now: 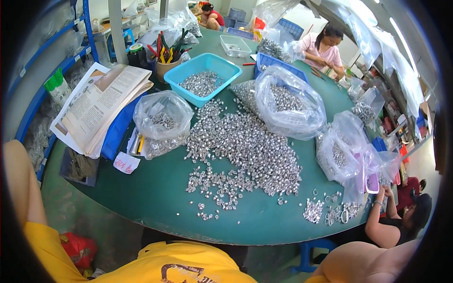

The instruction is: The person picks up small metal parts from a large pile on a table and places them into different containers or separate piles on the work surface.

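Observation:
Neither of my hands shows. My left arm (21,181) rises along the left rim, and my right arm (368,262) runs out at the lower right; both are cut off before the hand. Before me a broad heap of small, shiny silver metal pieces (250,146) spreads over the green table (165,198), with loose ones scattered toward my edge. Behind it stands a light-blue plastic tub (175,86) with more such pieces inside. Open clear plastic bags flank the heap: a small bag (146,115) on the left and a large bag (314,115) at the back right.
Newspapers (101,101) lie at the left, near a pot of pliers (169,68). To the right are more plastic bags (332,155), a purple tray (373,183) and small metal rings (335,214). Co-workers sit at the right (398,219) and far side (323,49). Blue shelving (35,104) stands left.

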Motion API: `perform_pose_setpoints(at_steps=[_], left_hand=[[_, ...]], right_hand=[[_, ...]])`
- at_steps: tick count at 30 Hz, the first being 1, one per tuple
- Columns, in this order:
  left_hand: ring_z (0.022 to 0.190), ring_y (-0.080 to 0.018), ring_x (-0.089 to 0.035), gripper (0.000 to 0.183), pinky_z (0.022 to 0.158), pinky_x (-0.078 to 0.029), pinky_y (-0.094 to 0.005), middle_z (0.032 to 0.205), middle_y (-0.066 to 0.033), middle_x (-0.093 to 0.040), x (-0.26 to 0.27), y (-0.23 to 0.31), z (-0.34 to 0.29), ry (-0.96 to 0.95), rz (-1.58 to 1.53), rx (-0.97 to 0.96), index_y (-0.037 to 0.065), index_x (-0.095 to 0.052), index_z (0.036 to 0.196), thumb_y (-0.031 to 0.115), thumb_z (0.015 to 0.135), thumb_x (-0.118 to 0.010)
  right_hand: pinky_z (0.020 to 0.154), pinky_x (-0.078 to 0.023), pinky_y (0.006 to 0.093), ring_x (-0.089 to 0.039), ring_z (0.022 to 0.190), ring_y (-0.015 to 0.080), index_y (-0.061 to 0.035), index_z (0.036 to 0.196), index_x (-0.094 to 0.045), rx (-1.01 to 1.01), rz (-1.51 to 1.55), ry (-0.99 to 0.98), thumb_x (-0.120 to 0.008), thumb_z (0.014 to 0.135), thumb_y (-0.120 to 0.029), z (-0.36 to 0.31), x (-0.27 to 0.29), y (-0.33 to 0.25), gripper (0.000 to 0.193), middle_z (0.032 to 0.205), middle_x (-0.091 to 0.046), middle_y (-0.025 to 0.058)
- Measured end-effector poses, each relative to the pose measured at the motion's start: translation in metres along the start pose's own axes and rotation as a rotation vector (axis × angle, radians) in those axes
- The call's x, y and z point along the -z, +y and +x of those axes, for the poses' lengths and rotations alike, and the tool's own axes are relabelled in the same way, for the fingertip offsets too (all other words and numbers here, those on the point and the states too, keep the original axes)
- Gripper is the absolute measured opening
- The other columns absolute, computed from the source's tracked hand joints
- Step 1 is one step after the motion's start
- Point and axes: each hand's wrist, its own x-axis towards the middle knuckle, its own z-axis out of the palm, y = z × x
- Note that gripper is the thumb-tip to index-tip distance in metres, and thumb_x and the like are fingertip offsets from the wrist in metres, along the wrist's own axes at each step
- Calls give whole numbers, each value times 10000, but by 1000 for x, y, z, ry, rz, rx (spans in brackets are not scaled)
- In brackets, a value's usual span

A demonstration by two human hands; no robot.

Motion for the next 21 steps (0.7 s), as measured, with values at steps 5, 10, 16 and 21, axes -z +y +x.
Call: perform_pose_setpoints(at_steps=[5,10,16,21], left_hand=[[793,-150,-510,133,802,-343,-326,838,-9,-565,-29,-68,-57,-213,127,448,130,-595,933,196,823,-557],[785,-152,-510,122,797,-344,-326,829,-13,-562,-39,-86,-95,-370,197,567,125,-592,919,189,821,-558],[774,-154,-510,109,791,-345,-327,818,-18,-558,-37,-90,-110,-419,220,625,119,-587,904,180,819,-558],[766,-155,-510,98,786,-346,-327,808,-22,-555,-42,-97,-115,-429,219,640,114,-584,891,173,817,-558]], right_hand=[[827,-387,382,-512,840,232,-33,1031,-557,-21,10,-38,-471,834,-79,0,-8,3,220,854,-548,97],[811,-393,372,-516,827,228,-30,1026,-562,-26,3,-16,-479,829,-75,-5,3,10,219,844,-550,97],[792,-401,360,-522,811,223,-27,1020,-568,-25,18,-36,-489,822,-70,-9,-1,14,218,832,-553,96],[776,-407,351,-526,798,219,-25,1015,-573,-26,15,-37,-497,816,-66,-7,-9,14,217,821,-555,96]])
